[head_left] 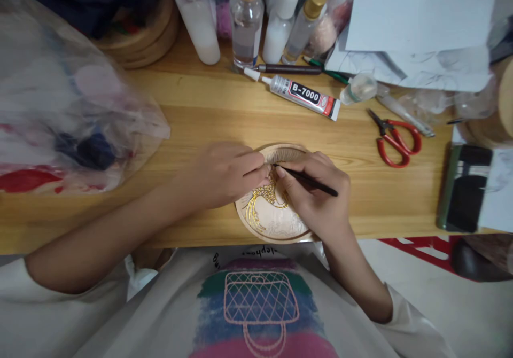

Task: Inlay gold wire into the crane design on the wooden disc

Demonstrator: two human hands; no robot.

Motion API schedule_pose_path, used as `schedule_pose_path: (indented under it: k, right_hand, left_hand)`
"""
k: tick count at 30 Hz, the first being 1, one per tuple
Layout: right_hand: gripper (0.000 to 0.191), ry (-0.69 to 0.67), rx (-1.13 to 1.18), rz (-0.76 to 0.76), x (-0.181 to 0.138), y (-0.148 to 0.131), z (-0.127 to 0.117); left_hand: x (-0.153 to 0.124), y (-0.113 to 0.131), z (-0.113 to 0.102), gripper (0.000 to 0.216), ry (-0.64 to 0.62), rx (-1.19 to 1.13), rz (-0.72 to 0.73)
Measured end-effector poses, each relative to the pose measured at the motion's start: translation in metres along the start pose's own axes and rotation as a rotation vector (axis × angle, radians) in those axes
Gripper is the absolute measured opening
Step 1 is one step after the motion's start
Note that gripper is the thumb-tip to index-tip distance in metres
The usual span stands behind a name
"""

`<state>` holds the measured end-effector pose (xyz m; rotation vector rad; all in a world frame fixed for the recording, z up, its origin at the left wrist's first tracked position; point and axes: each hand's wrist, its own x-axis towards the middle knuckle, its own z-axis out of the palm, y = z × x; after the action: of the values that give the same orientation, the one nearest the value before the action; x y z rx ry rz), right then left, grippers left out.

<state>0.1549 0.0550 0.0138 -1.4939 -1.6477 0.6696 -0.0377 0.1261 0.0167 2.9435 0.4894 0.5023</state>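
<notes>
A round, pale wooden plaque (286, 225) lies at the table's front edge, with a raised gold feather-like pattern (253, 208) on its left and middle. My right hand (320, 192) is closed around a slim black tool (310, 180), held like a pen. The tool's tip points left, over the upper middle of the plaque; whether it is a pen or tweezers I cannot tell. My left hand (228, 175) reaches over the plaque's upper left, fingers pinched together close to the tip. Whatever lies between those fingertips is hidden.
Behind the plaque lies a B-7000 glue tube (304, 96). Red-handled scissors (396, 139) are at the right, near a dark box (465, 187). Several bottles (247, 24) stand at the back. A clear plastic bag (80, 112) covers the left side; papers (417, 16) lie back right.
</notes>
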Motion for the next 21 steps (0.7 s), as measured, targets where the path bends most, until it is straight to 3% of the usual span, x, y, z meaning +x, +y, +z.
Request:
schedule_pose_path:
  k: [6,13,17,21]
  right_hand:
    - [0.005,0.007,-0.013,-0.004,-0.001,0.0,0.0]
    - [0.003,-0.014,-0.053,-0.049,-0.001,0.0,-0.002]
    - [0.003,-0.001,-0.06,-0.051,-0.003,0.002,-0.001]
    - [0.003,0.021,-0.066,-0.051,-0.005,0.0,-0.002]
  left_hand:
    - [-0.001,0.001,0.0,0.041,0.013,-0.024,0.048]
    - [-0.003,-0.002,0.005,0.021,0.126,0.017,-0.235]
    - [-0.003,-0.005,0.01,0.019,0.15,0.007,-0.284]
    - [-0.003,-0.007,0.012,0.025,0.086,-0.012,-0.313]
